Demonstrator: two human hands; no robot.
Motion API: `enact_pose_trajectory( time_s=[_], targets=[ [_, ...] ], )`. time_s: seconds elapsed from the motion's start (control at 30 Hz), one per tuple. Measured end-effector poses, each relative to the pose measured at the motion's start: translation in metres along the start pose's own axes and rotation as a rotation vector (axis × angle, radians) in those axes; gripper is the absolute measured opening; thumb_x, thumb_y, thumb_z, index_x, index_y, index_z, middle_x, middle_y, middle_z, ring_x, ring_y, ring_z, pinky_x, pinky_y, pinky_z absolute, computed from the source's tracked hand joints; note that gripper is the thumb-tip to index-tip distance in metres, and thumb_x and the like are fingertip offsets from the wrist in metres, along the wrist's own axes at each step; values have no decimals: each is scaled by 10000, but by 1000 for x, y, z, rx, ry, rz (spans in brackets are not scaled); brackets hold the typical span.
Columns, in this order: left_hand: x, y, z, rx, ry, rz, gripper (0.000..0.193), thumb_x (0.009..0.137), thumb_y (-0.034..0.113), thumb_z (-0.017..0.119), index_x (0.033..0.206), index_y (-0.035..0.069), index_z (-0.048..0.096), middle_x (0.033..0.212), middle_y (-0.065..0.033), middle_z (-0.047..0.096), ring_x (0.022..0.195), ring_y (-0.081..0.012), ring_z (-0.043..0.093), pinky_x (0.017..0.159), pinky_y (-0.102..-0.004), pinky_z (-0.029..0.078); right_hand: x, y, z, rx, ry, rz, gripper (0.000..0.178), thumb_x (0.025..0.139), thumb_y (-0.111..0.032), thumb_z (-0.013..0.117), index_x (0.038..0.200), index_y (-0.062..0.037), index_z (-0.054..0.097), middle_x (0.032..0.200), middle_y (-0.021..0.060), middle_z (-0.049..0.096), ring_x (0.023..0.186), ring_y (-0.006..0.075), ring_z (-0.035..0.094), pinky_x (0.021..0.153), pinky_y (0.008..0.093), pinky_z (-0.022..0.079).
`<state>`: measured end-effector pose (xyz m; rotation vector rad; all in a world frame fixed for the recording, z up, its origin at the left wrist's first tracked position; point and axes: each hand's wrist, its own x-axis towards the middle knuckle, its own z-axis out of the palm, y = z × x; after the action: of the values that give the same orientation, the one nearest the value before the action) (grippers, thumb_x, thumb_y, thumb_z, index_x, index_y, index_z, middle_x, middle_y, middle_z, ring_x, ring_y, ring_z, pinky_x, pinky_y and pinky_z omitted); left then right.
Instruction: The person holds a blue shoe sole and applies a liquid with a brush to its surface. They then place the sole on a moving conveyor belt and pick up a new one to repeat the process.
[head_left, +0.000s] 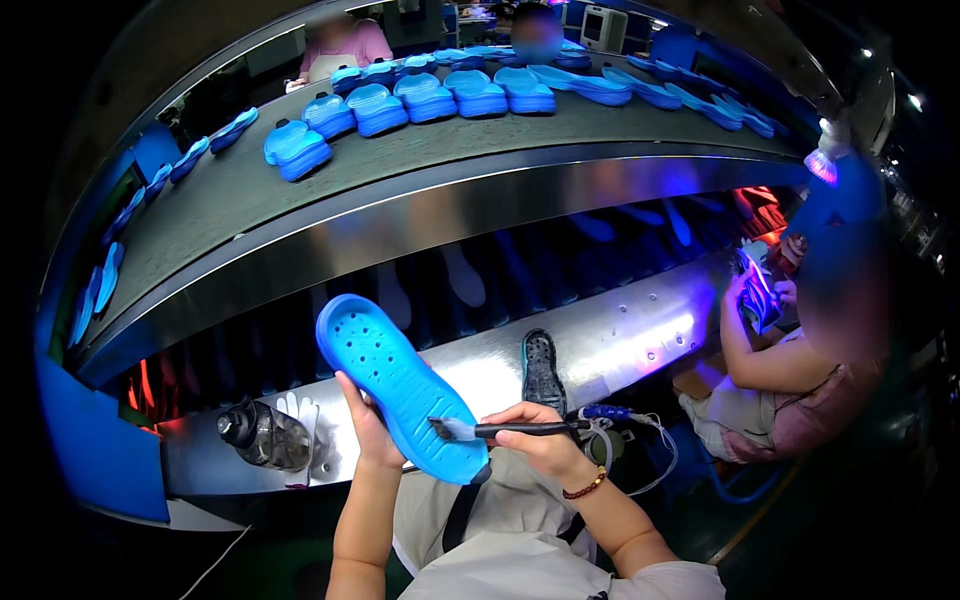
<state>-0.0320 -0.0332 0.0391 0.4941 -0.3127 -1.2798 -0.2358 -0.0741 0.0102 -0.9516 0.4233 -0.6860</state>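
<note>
A bright blue shoe sole (385, 375) with a group of small holes at one end lies tilted in my left hand (374, 430), whose fingers wrap its edge from below. My right hand (540, 440) grips a brush (535, 429) with a dark handle, its bristles touching the sole's surface near the lower end. A dark patch marks the sole's lower tip. Just beyond my right hand, a black sole (542, 370) rests on the metal ledge (480, 365).
A dark bottle (265, 437) and a white glove (303, 412) stand left on the ledge. Stacked blue soles (378, 108) line the conveyor belt (225, 205) beyond. White cables (655, 440) hang right of my wrist. At right, a co-worker (780, 370) handles a lit piece; others sit across.
</note>
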Motion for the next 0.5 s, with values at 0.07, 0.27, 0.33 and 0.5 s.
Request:
enact_pose_trajectory(
  time_s=[0.07,0.27,0.33,0.5],
  targets=[
    [3,-1,7,-24,-70,-2,768,807,647,312,1206,-4,399,1125,-177,506,1008,-300,509,877,-413,427,1,-3,-3,8,3,-20,183,791,22,548,972,51,543,1027,189,573,932,236,582,841,355,474],
    [-13,-20,11,54,-160,11,632,859,431,345,1294,-21,263,1200,-204,451,1043,-337,506,886,-422,426,2,-14,18,274,-18,-151,182,815,10,509,996,28,502,1036,199,556,979,279,560,837,430,482],
    [-25,-26,33,18,-240,28,656,839,440,357,1305,-7,243,1200,-204,440,1037,-395,494,878,-482,418,4,-12,24,286,-7,-186,177,827,11,489,1004,19,487,1051,196,545,1005,274,546,840,432,482],
    [-17,-31,24,-43,-136,-5,640,853,449,345,1302,1,258,1200,-208,443,1032,-389,498,889,-485,406,2,-6,28,114,119,-258,195,813,24,521,1007,33,508,1036,165,562,983,214,554,854,350,466]
  ],
)
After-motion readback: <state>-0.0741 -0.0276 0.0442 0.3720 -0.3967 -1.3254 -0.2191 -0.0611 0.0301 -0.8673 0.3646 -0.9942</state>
